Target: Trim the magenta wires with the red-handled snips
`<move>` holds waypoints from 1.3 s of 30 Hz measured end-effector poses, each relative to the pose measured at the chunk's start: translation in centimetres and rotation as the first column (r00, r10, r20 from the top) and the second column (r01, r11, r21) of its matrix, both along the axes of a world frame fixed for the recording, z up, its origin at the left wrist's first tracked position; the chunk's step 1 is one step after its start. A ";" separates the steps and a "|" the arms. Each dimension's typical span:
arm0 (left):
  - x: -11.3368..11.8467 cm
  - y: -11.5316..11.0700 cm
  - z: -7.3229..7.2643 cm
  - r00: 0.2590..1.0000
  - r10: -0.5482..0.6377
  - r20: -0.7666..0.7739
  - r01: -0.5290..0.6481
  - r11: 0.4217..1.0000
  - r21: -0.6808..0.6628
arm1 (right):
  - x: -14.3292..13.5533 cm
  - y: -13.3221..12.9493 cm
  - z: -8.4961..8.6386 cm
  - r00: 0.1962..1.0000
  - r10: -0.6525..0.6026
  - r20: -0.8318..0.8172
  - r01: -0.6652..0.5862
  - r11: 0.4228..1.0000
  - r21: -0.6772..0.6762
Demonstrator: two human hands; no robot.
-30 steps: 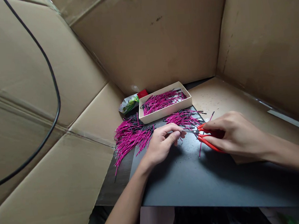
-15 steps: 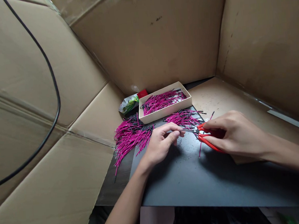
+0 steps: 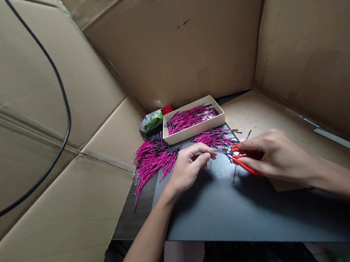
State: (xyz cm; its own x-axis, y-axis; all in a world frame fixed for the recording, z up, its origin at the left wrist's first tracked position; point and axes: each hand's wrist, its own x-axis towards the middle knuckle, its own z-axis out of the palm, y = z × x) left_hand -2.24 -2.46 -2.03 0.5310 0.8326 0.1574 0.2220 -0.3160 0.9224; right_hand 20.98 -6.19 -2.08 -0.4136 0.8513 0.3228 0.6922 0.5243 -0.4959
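Note:
My right hand [image 3: 272, 156] grips the red handles of small scissors [image 3: 246, 162], whose thin blades point left to the fingertips of my left hand. My left hand [image 3: 192, 165] is pinched closed at the blade tips; what it holds is too small to make out. Behind the hands lies a bunch of magenta wires with black ends [image 3: 213, 137]. A larger pile of such wires [image 3: 153, 160] is left of my left hand. A white box [image 3: 194, 130] full of magenta wires stands behind both. One loose wire [image 3: 235, 174] lies under the scissors.
A dark grey mat [image 3: 217, 220] covers the table in front. Beside the box is a green and red packet [image 3: 152, 120]. Tall cardboard walls [image 3: 172, 47] enclose the back and sides, and a black cable [image 3: 61, 87] hangs at the left. Small dark scraps dot the mat.
The scissors' handles look slightly closer together than before. Both hands stay in nearly the same place, and the wires and box have not moved.

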 end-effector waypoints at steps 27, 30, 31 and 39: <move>0.3 -0.1 -0.1 0.998 0.048 0.032 -0.047 0.998 -0.034 | 0.1 0.0 -0.1 1.000 -0.013 0.000 0.013 1.000 0.013; 0.3 -0.1 -0.2 0.998 0.059 0.028 -0.058 0.998 -0.032 | 0.1 -0.1 -0.1 1.000 -0.007 0.002 0.007 1.000 0.014; 0.3 -0.1 -0.2 0.998 0.062 0.023 -0.061 0.998 -0.031 | 0.0 -0.1 -0.1 1.000 -0.002 0.009 0.002 1.000 0.012; 0.2 -0.1 -0.3 0.997 0.072 -0.005 -0.072 0.997 -0.013 | 0.0 -0.1 -0.1 1.000 -0.030 0.006 0.030 0.999 0.028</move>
